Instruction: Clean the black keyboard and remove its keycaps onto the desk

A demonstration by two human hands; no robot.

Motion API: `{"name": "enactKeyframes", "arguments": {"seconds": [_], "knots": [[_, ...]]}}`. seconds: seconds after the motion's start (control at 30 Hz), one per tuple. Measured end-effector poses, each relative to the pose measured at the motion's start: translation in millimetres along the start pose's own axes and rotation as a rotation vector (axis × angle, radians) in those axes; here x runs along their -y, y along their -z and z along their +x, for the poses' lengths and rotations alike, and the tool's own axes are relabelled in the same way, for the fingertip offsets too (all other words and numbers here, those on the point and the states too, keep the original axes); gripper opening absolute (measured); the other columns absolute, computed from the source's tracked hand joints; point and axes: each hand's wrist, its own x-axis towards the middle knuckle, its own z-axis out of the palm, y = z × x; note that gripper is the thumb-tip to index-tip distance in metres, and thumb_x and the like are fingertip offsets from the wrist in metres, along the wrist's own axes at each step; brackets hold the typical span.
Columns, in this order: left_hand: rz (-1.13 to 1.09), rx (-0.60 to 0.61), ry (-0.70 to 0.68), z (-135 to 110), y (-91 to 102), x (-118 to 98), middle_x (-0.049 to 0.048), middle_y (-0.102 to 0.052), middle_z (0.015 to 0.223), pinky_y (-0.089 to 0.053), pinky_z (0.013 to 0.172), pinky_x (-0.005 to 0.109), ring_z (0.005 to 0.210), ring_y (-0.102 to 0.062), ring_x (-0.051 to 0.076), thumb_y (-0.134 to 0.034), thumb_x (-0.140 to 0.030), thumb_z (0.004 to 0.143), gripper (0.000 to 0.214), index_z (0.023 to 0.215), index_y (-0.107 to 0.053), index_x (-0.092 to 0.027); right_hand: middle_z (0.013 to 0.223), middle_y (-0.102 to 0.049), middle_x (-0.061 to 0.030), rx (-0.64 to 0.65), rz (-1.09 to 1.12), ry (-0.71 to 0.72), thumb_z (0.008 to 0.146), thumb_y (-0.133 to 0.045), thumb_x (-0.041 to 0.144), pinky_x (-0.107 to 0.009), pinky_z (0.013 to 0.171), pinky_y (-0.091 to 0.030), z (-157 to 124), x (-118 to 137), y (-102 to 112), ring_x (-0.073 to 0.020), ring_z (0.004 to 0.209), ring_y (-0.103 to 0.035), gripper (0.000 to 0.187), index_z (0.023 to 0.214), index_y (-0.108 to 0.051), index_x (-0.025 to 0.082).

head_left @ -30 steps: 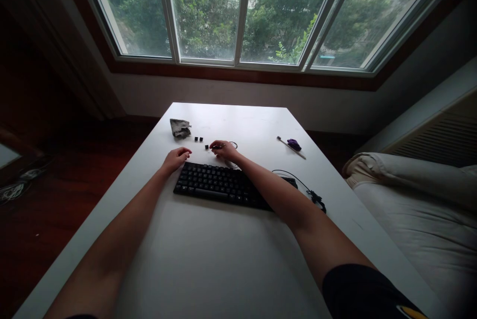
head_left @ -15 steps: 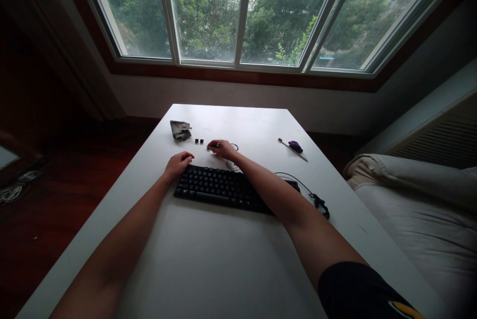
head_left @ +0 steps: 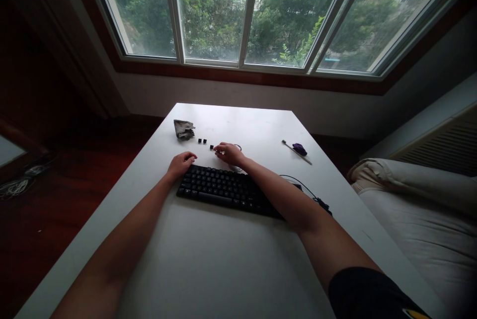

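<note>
A black keyboard lies across the white table, partly under my right forearm. My left hand rests at its far left corner, fingers loosely bent and apart, with nothing visible in them. Beyond the keyboard, my right hand is low over the table, its fingers slightly apart. A small black keycap sits right by its fingertips; whether they touch is unclear. Two more keycaps, a left one and a right one, stand side by side farther left. A thin wire loop shows partly behind my right hand.
A crumpled grey cloth lies at the far left of the table. To the right are a thin brush and a purple bundle. The keyboard's black cable lies bunched at its right end. A pale sofa stands right of the table.
My right hand has moved slightly away from the keycap, which now stands clearly visible beside the fingertips. My left hand stays by the keyboard corner. The whole view has shifted a little.
</note>
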Motion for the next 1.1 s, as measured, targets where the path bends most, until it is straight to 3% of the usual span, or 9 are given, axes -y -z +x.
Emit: {"name": "enactKeyframes", "arguments": {"seconds": [0.33, 1.1], "knots": [[-0.026, -0.018, -0.007, -4, -1.2, 0, 0.0025, -0.074, 0.089, -0.047, 0.075, 0.030, 0.081, -0.065, 0.020, -0.051, -0.038, 0.086, 0.029, 0.097, -0.074, -0.023, 0.120, -0.069, -0.0038, 0.113, -0.265, -0.052, 0.098, -0.049, 0.034, -0.028, 0.082, -0.045, 6, 22, 5, -0.0204, 0.101, -0.065, 0.030, 0.121, -0.069, 0.030], [-0.037, -0.014, -0.020, -2, -3.6, 0, 0.0029, -0.074, 0.088, -0.049, 0.079, 0.030, 0.084, -0.067, 0.021, -0.051, -0.038, 0.086, 0.028, 0.097, -0.073, -0.024, 0.121, -0.068, -0.0071, 0.166, -0.327, -0.112, 0.101, -0.046, 0.036, -0.029, 0.088, -0.045, 23, 35, 2, -0.0220, 0.112, -0.059, 0.032, 0.123, -0.067, 0.027]]}}
